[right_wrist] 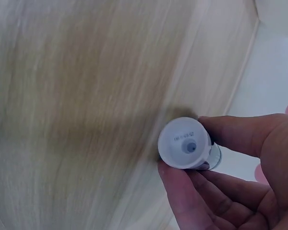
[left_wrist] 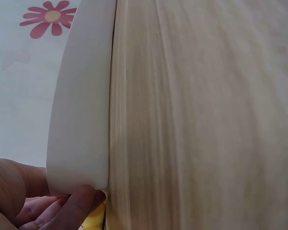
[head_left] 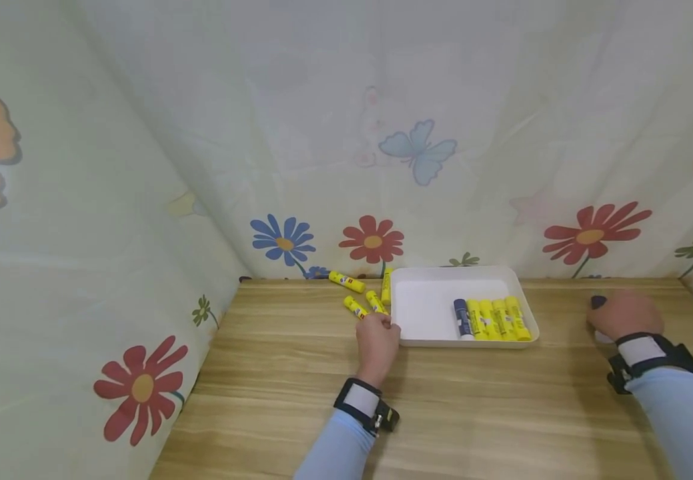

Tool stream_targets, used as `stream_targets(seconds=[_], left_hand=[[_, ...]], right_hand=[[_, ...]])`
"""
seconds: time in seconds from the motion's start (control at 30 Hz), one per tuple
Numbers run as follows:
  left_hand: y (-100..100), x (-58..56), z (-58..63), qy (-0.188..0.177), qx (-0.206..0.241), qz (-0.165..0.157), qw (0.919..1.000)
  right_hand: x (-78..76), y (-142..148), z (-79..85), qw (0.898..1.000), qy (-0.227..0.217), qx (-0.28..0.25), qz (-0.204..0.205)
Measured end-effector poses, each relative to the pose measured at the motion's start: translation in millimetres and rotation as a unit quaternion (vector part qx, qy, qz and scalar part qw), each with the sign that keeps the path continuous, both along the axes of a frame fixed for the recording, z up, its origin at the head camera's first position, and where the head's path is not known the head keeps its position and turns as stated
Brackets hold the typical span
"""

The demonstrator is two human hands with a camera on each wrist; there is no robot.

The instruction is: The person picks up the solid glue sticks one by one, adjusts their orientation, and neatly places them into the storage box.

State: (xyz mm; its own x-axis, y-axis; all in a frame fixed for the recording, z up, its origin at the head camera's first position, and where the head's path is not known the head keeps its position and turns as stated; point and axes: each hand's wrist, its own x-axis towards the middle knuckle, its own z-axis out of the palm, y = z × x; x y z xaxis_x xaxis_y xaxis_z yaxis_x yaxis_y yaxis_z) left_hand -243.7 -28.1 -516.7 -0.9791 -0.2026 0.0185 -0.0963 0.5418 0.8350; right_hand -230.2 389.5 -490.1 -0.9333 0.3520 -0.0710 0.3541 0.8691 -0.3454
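A shallow white tray (head_left: 421, 307) stands near the back of the table. My left hand (head_left: 377, 343) grips its near-left corner, and the left wrist view shows the thumb and fingers at the tray's end wall. Inside, to the right, several yellow glue sticks (head_left: 490, 320) lie side by side, with one dark blue glue stick (head_left: 463, 319) at their left. Away to the tray's right, my right hand (head_left: 628, 313) pinches a glue stick (right_wrist: 182, 143) between thumb and fingers. Its white round base faces the wrist camera; a dark cap end shows in the head view.
Loose yellow glue sticks (head_left: 347, 281) lie left of the tray, close around my left hand; one yellow stick (head_left: 387, 287) stands against the tray's left wall. A flowered curtain (head_left: 322, 167) borders the wooden table (head_left: 472, 407) at the back and left.
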Motion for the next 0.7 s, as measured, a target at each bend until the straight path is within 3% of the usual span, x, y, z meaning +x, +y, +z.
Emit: stream_targets(seconds=[0.23,0.43,0.6,0.7], left_hand=[[1,-0.2,-0.5,0.006,0.001,0.004,1.0],[1,0.0,-0.5,-0.002,-0.002,0.008,1.0],[2,0.7,1.4,-0.008,-0.003,0.009,0.9999],[2,-0.1,2.2,-0.014,-0.004,0.01,0.9998]], right_hand=[[2.8,-14,12.6,0.999,-0.003,-0.017,0.031],[-6.3,-42,23.2,0.996,0.056,-0.039,0.06],[-11.3,-78,40.6,0.986,0.122,-0.074,0.081],[-11.9,-99,49.8,0.981,0.138,-0.095,0.094]])
